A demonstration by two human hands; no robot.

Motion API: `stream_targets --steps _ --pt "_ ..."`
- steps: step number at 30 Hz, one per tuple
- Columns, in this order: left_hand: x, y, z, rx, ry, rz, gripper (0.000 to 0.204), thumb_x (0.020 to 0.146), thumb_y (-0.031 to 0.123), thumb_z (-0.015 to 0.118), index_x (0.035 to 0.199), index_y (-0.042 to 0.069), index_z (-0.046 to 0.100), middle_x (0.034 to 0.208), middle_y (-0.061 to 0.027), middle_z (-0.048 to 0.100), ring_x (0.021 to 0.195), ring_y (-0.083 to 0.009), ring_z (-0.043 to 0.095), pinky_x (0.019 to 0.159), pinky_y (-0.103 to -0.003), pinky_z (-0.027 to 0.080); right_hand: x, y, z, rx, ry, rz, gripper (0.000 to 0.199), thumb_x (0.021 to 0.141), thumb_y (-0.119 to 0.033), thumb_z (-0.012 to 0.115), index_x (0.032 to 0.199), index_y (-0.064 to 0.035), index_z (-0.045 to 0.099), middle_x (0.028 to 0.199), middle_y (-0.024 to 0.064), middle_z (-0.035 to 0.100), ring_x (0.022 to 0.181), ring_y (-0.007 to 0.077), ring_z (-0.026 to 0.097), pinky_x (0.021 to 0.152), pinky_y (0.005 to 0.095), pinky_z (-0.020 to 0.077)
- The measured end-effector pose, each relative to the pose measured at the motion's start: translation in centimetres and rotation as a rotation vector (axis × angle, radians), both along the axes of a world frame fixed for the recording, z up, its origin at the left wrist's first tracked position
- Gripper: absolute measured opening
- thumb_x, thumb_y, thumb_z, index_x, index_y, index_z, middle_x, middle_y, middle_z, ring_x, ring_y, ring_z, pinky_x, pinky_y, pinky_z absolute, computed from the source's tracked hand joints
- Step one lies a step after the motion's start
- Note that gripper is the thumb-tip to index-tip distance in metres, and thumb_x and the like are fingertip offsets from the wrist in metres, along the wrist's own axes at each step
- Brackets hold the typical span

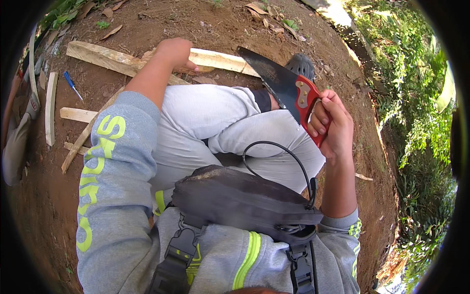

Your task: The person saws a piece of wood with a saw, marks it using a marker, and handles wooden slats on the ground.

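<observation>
My right hand (333, 120) is wrapped round the red handle of a handsaw (274, 81). The saw's dark blade points up and to the left, over my bent leg, its toothed edge facing down-left. On the left, my left hand (175, 53) closes over a pale wooden strip (220, 60) just beyond my knees; its fingers are partly hidden. The strip runs right from that hand, and the saw's tip passes over its right part. A thicker wooden beam (105, 56) lies to the left of the hand, reaching under my forearm.
A blue screwdriver (73, 85) lies on the soil at the left, near an upright-lying wooden slat (51, 109) and several shorter pieces. A black bag (240, 196) with a cable loop hangs at my chest. Another person's leg (18, 142) shows at the far left. Leafy plants (416, 108) border the right.
</observation>
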State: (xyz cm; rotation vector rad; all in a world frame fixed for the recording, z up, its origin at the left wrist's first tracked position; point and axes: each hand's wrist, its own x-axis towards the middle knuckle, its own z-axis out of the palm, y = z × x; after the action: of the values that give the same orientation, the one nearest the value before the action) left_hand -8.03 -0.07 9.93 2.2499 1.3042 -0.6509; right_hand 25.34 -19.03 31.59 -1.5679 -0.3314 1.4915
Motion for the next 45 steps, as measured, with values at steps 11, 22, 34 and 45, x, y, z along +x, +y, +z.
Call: stream_targets --steps 11,22,34,45 --pt "-0.4 0.1 -0.5 0.014 -0.023 -0.010 0.072 0.076 0.064 0.087 0.119 0.007 0.073 0.113 -0.0155 0.076 0.111 -0.0354 0.073 0.094 -0.049 0.058 -4.3 -1.9 -3.1 0.054 0.034 0.002 0.005 0.109 -0.010 0.052 0.113 -0.0096 0.055 0.069 -0.0030 0.042 0.053 0.0086 0.038 0.050 0.0285 0.0372" --pt "0.2 -0.5 -0.7 0.059 0.010 -0.002 0.065 0.078 0.060 0.085 0.115 0.009 0.074 0.112 -0.0141 0.076 0.110 -0.0338 0.073 0.094 -0.048 0.059 -5.5 -1.2 -3.3 0.090 -0.017 0.033 0.005 0.107 -0.008 0.052 0.112 -0.0093 0.055 0.070 -0.0031 0.044 0.053 0.0067 0.038 0.049 0.0261 0.0352" --pt "0.2 -0.6 -0.4 0.054 -0.010 0.006 0.059 0.078 0.052 0.086 0.115 0.008 0.073 0.114 -0.0156 0.076 0.110 -0.0349 0.073 0.093 -0.049 0.058 -2.7 -4.3 0.2 0.317 -0.075 -0.138 0.009 0.108 -0.008 0.047 0.112 -0.0064 0.055 0.064 -0.0025 0.040 0.048 0.0080 0.036 0.045 0.0266 0.0339" --pt "0.7 -0.6 0.3 0.045 0.051 -0.034 0.065 0.082 0.060 0.085 0.120 0.009 0.072 0.116 -0.0123 0.076 0.114 -0.0328 0.072 0.094 -0.048 0.059 -4.2 -0.3 -6.2 0.155 0.061 -0.046 0.002 0.106 -0.010 0.056 0.108 -0.0101 0.057 0.067 -0.0051 0.044 0.049 0.0052 0.035 0.045 0.0249 0.0306"
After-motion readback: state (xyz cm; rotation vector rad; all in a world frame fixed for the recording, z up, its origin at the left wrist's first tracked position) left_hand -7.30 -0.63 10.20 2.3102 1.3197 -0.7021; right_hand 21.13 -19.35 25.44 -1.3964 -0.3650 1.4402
